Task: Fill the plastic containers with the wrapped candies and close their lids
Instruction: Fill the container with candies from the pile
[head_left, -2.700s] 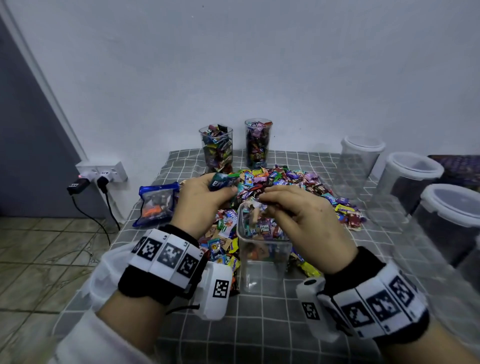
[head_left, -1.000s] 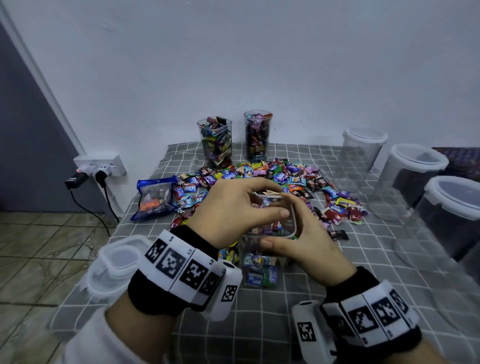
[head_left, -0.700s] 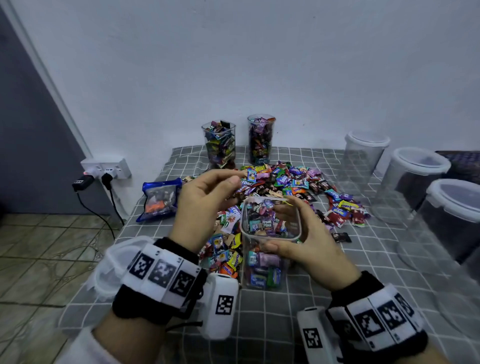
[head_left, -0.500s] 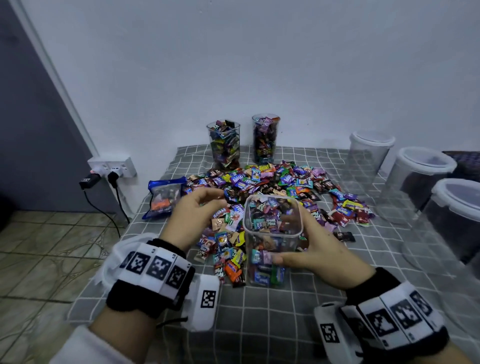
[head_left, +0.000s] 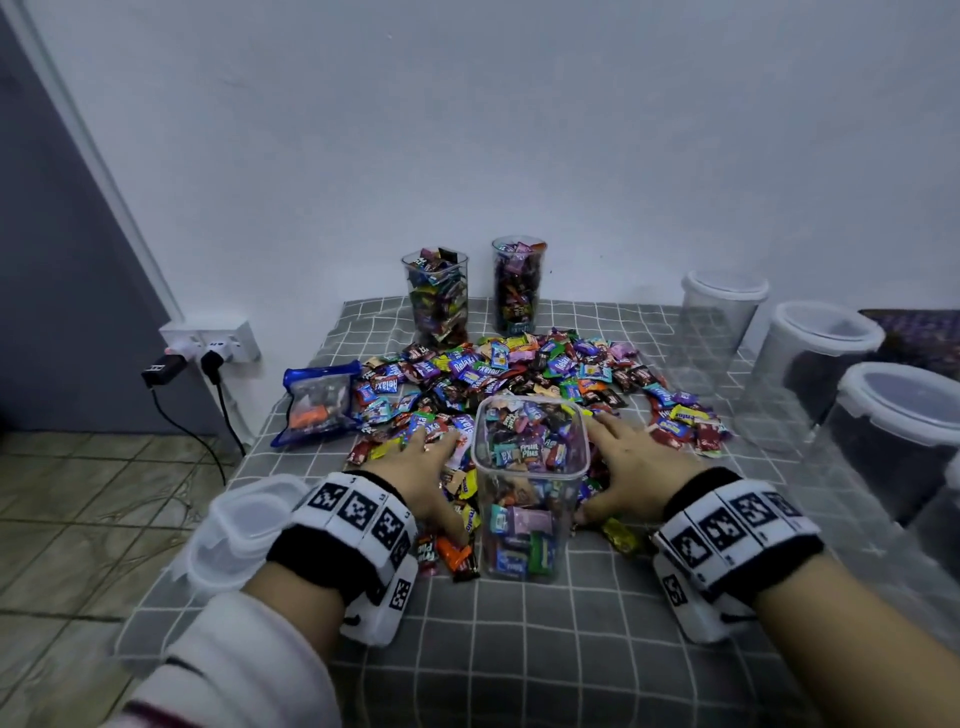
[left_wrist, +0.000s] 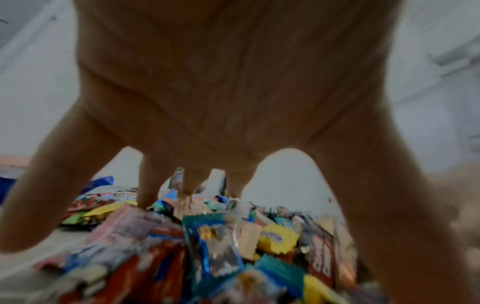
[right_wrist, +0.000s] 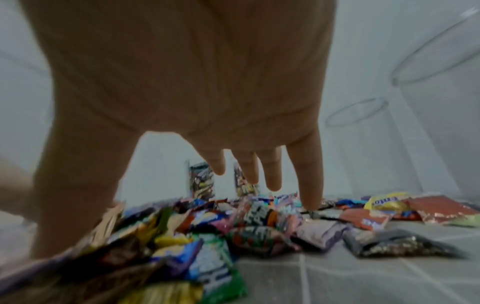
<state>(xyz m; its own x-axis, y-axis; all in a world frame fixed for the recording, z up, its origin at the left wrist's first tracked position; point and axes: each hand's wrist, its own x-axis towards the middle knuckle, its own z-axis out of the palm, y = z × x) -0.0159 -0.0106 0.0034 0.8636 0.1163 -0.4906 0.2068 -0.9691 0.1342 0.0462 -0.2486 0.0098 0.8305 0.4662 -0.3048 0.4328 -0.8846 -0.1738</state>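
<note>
Candies (head_left: 498, 374) lie under both spread hands' (head_left: 421, 467) empty grip.

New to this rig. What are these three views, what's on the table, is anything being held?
No robot: a person wearing tagged wristbands. The head view looks down from a head camera; the other two views sit under each wrist, looking along the fingers. The left hand and right hand rest spread on the loose wrapped candies, either side of a nearly full square container, holding nothing. Behind stand two filled containers; lidded containers stand on the right, apparently empty. A spare lid lies at the left edge of the checked cloth.
</note>
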